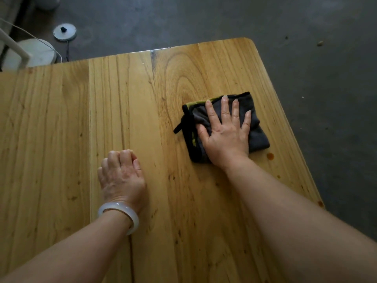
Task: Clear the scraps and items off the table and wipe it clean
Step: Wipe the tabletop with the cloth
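Note:
A folded dark grey cloth point(256, 127) with a black and green edge lies on the wooden table point(126, 111) toward its right side. My right hand point(226, 133) presses flat on the cloth with its fingers straight and spread. My left hand point(120, 176) rests on the bare wood to the left of the cloth, its fingers curled into a loose fist with nothing in it. A pale bangle point(120, 216) sits on my left wrist.
The table's far edge and rounded right corner point(250, 40) border a grey floor. Small orange spots point(270, 156) mark the wood near the right edge. On the floor at the far left stand a white round base point(36, 53) and a round metal disc point(64, 32).

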Demonstrator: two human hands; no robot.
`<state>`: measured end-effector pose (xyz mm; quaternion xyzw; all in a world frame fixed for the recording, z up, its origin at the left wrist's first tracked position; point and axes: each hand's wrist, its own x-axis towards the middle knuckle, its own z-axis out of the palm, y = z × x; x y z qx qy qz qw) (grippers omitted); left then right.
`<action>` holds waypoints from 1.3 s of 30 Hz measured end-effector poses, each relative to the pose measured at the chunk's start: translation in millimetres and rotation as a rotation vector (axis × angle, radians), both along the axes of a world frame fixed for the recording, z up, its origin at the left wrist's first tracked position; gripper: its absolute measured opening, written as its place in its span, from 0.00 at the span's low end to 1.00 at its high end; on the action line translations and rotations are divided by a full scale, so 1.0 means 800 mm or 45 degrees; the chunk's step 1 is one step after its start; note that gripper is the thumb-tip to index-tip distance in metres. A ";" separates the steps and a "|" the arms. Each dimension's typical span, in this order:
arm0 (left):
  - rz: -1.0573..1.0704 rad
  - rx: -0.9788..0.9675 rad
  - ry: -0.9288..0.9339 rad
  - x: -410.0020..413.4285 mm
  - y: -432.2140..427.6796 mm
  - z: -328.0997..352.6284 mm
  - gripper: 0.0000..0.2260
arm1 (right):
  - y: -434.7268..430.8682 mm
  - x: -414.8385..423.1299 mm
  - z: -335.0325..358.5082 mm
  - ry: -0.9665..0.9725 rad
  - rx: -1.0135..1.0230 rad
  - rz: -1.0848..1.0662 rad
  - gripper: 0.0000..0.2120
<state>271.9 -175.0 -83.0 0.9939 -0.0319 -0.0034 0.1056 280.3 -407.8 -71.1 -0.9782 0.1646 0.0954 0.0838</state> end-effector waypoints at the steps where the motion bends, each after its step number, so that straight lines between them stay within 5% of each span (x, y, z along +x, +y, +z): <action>1: 0.003 -0.004 0.001 0.000 0.000 0.000 0.14 | -0.006 0.009 0.000 0.005 -0.006 -0.003 0.31; 14: 0.004 -0.033 -0.031 -0.003 -0.001 -0.001 0.11 | -0.060 0.050 0.007 0.063 -0.039 0.016 0.31; 39: 0.001 -0.044 -0.049 -0.002 -0.003 0.003 0.05 | 0.028 -0.152 -0.004 -0.023 0.015 -0.169 0.34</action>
